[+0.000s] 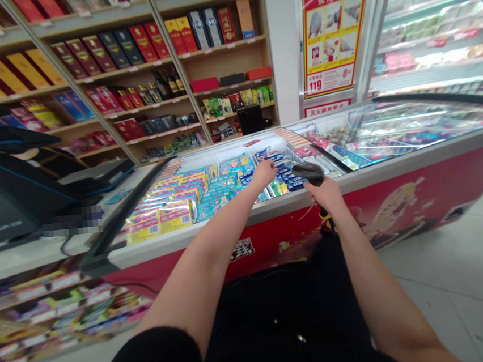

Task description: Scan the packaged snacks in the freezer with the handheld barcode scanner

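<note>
My right hand (328, 195) is wrapped round the handle of a black barcode scanner (308, 170), whose head sits above the front rim of a chest freezer (245, 217). My left hand (264, 172) reaches over the freezer with its fingers curled. Just beyond and beside it lie blue ice cream packets (285, 171) in a white wire basket (292, 152). What the left fingers hold, if anything, is hidden. To the left are rows of light-blue packs (221, 194) and yellow-and-pink boxes (176, 215).
At left a dark checkout terminal (7, 186) stands on a white counter (80, 242). Wooden shelves (225, 54) with boxed goods line the back. A red and yellow poster (330, 36) hangs beside a glass-front fridge (432, 32). Another freezer section (407, 131) extends right.
</note>
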The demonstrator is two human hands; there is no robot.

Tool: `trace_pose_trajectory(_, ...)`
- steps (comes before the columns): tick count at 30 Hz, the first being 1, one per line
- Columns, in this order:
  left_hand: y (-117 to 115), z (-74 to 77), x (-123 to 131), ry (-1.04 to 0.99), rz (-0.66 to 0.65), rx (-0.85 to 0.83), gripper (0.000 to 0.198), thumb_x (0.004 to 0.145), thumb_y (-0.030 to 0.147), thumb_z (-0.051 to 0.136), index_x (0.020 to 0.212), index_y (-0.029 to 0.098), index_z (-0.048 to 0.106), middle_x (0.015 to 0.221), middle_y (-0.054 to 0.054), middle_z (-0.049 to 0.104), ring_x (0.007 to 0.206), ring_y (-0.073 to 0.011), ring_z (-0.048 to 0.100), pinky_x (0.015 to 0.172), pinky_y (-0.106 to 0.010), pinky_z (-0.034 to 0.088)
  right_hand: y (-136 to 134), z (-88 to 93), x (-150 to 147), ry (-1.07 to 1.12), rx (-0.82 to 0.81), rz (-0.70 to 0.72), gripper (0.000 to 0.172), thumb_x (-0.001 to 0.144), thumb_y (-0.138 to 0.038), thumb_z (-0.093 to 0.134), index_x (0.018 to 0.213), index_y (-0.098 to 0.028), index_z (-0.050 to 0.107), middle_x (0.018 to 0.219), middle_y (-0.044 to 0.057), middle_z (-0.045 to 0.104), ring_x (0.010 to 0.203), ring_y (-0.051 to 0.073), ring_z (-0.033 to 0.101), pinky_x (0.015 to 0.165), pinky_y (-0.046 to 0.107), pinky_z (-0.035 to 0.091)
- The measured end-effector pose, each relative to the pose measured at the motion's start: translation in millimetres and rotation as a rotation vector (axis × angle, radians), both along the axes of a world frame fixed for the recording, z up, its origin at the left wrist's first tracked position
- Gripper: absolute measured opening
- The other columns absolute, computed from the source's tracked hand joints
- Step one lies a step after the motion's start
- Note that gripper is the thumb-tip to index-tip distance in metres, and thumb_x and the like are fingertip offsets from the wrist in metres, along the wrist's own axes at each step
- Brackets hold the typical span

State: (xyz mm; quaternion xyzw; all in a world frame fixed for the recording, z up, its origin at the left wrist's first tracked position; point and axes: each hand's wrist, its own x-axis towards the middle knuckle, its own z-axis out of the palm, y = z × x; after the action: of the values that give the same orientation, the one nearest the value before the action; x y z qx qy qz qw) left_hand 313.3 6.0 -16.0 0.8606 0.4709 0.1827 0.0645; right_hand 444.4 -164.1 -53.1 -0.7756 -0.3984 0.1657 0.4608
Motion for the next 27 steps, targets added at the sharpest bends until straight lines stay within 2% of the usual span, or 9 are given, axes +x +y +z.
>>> trace_pose_trajectory(6,-6,5.7,-19,-0.01,-0.01,-0.002,0.025,0.092,0.027,0.058,0.111,0.017,0.07,0.122,-0.009,0.07,0.113,-0.0219,0.063,0.096,-0.029,0.047,2,5.2,-12,-0.036,-0.005,0.013,0.022,0.083,-0.039,0.066,0.081,-0.017,0.066,0.05,0.002,0.061,0.049,0.019,0.065,0.057,0.027,0.049)
trace_pose_trajectory(14,-5,5.2,-36,-0.007,0.035,-0.005,0.023,0.092,0.027,0.059,0.11,0.02,0.071,0.12,-0.008,0.071,0.112,-0.0225,0.064,0.095,-0.029,0.048,10,1.5,-21,-0.038,0.029,0.044,0.022,0.083,-0.039,0.065,0.081,-0.017,0.064,0.05,0.002,0.061,0.046,0.019,0.063,0.051,0.026,0.048)
trace_pose_trajectory(20,-5,2.8,-45,-0.025,0.054,-0.025,0.024,0.092,0.03,0.059,0.112,0.02,0.071,0.12,-0.008,0.071,0.113,-0.0234,0.064,0.096,-0.03,0.047,8,5.6,-27,-0.062,0.004,0.048,0.023,0.082,-0.038,0.065,0.08,-0.016,0.067,0.05,0.003,0.061,0.047,0.019,0.063,0.051,0.026,0.048)
trace_pose_trajectory(27,-4,0.3,-54,0.055,0.035,-0.005,0.026,0.093,0.028,0.057,0.112,0.019,0.071,0.121,-0.01,0.071,0.113,-0.0237,0.064,0.093,-0.029,0.048,11,3.4,-32,-0.037,0.038,0.065,0.022,0.081,-0.039,0.067,0.085,-0.016,0.067,0.052,0.002,0.061,0.045,0.018,0.061,0.049,0.025,0.047)
